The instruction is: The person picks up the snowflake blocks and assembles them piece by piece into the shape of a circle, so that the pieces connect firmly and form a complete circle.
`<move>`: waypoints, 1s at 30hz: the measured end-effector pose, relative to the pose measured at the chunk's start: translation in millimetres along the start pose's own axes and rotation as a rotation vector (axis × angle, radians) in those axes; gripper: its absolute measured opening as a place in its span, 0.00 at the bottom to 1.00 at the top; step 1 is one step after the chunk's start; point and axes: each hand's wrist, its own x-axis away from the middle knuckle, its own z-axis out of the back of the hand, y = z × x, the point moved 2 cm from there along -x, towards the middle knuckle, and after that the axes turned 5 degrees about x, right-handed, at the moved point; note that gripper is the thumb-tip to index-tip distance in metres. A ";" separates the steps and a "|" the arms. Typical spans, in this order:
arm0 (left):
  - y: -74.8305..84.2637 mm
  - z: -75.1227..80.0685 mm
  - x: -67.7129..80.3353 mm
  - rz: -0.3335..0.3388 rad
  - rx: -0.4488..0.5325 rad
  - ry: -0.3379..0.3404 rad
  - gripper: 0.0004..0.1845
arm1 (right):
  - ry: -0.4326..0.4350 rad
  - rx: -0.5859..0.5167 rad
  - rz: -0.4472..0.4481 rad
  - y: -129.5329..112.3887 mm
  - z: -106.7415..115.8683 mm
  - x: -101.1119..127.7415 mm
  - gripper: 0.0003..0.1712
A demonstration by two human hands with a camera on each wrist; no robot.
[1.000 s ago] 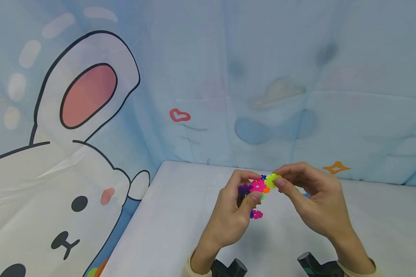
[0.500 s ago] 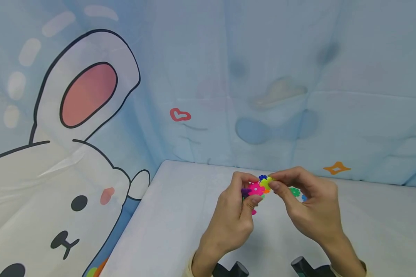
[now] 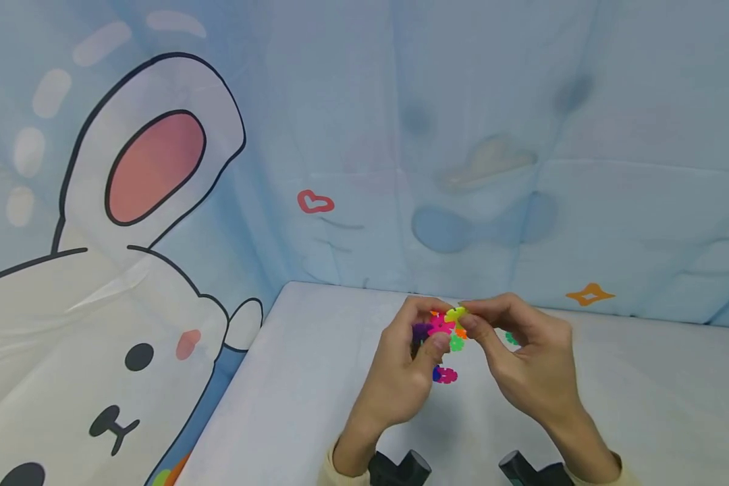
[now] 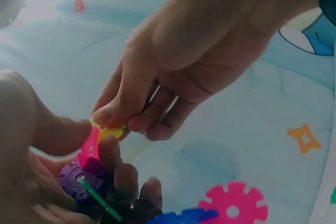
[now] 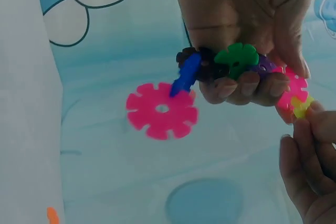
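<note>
While left hand (image 3: 401, 378) clutches a cluster of snowflake discs (image 3: 440, 331) above the table (image 3: 291, 378), right hand (image 3: 531, 368) pinches yellow disc (image 3: 455, 314) against cluster's top, loose pink disc (image 3: 447, 375) lying near below.

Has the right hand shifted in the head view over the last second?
Yes. The right hand has drifted left, away from the orange star print on the backdrop, pinching the yellow-green plastic snowflake disc.
</note>
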 end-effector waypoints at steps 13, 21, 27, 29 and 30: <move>-28.6 37.4 -12.8 0.189 0.504 0.354 0.07 | -0.275 0.411 -0.161 83.0 -18.7 16.2 0.28; -43.0 36.3 -18.1 0.239 0.595 0.387 0.12 | -0.693 0.607 -0.300 144.3 -38.4 53.7 0.29; -45.4 36.0 -20.1 0.246 0.539 0.377 0.15 | -0.746 0.665 -0.311 151.7 -44.6 62.9 0.24; -45.6 35.3 -19.7 0.246 0.519 0.372 0.14 | -0.741 0.681 -0.303 151.4 -45.9 63.7 0.22; -45.5 34.9 -19.4 0.245 0.512 0.371 0.13 | -0.736 0.684 -0.300 151.6 -46.4 63.9 0.21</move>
